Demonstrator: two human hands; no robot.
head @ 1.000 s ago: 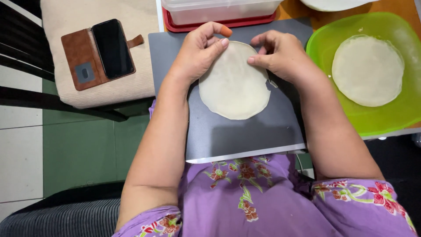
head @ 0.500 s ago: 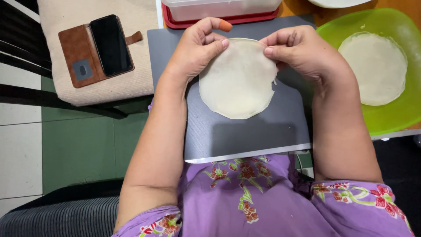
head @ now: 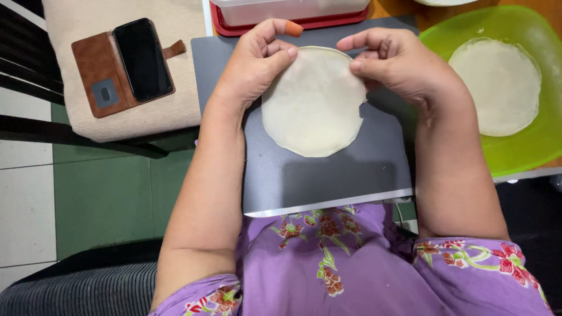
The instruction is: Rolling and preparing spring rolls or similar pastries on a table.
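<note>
A thin round pale dough wrapper (head: 313, 105) lies on a grey board (head: 328, 175) over my lap. My left hand (head: 257, 61) pinches the wrapper's upper left edge; its index finger wears an orange fingertip cover. At the wrapper's upper right edge, my right hand (head: 398, 64) pinches it between thumb and fingers. A small notch shows in the wrapper's right rim.
A green tray (head: 521, 152) at the right holds another round wrapper (head: 497, 85). A red-lidded clear plastic container (head: 287, 11) stands beyond the board. At the left, a phone in a brown wallet case (head: 126, 64) rests on a beige cushioned stool (head: 170, 111). Green and white floor tiles lie below.
Both hands shifted slightly along the wrapper's top edge, and the right hand's fingers now pinch the upper right rim. The wrapper stays flat on the board.
</note>
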